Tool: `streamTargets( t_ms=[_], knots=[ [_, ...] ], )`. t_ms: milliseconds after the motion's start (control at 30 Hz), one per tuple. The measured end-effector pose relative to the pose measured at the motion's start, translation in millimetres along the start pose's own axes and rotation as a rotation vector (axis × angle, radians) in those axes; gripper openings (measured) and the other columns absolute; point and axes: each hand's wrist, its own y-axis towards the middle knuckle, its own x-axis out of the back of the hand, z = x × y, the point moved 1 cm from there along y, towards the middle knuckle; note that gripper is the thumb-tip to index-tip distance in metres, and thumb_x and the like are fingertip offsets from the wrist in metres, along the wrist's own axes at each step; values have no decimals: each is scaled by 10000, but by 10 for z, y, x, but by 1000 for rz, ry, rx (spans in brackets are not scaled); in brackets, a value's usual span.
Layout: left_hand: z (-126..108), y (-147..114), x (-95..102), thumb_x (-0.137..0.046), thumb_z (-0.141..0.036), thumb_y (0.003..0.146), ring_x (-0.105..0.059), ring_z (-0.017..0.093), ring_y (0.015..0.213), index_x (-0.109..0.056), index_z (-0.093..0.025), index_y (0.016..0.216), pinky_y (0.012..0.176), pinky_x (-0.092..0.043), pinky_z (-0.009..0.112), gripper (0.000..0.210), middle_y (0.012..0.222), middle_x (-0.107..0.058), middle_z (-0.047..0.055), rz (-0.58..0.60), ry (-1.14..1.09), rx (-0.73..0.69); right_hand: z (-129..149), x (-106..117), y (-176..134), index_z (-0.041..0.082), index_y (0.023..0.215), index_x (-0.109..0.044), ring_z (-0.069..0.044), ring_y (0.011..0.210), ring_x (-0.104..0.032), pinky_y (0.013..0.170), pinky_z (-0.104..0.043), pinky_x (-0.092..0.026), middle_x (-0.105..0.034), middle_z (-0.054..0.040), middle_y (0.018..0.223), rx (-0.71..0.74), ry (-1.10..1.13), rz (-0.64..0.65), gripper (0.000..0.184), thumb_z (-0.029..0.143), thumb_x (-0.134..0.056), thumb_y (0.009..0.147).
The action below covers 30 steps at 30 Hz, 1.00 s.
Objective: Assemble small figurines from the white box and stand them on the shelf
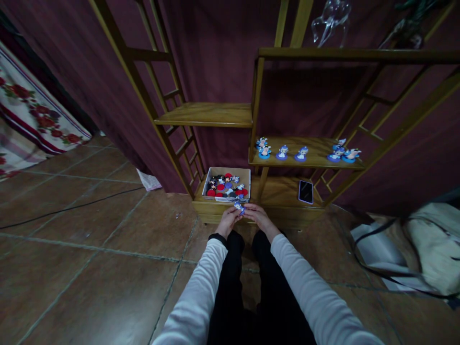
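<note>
While wooden shelves (208, 114) stand on tiles (118, 292), both hands (227, 222) (260, 217) (grip pinched) hold a figurine (238, 206).

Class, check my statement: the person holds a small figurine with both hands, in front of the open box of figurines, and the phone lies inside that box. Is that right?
Not quite: the phone is not inside the box. The head view shows it on the low wooden shelf, right of the box. The left hand and right hand do hold the small figurine.
</note>
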Motion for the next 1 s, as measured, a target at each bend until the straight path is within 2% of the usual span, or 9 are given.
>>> streamTargets(
  t_ms=[433, 800, 1000],
  knots=[
    [29, 14, -6, -796, -177, 522, -579, 94, 616, -684, -116, 788, 584, -452, 194, 295, 703, -665, 50, 11, 56, -85, 43, -30, -23, 180, 827, -667, -182, 810, -648, 870, -382, -465, -688, -32, 838, -22, -30, 24, 347, 265, -770, 506],
    [-3, -20, -15, -720, -144, 648, -605, 104, 677, -678, -118, 802, 681, -492, 225, 162, 757, -670, 69, 5, 8, 1, 41, -16, -23, 186, 845, -667, -184, 824, -647, 875, -382, -468, -693, -33, 879, -19, -41, -11, 362, 292, -763, 513],
    [10, -9, -12, -714, -117, 652, -620, 120, 720, -668, -111, 810, 701, -497, 237, 164, 788, -672, 80, -9, -2, -12, 21, 4, -4, 185, 861, -664, -178, 800, -650, 868, -382, -474, -694, -33, 862, -32, -49, -40, 360, 283, -759, 528]
  ],
)
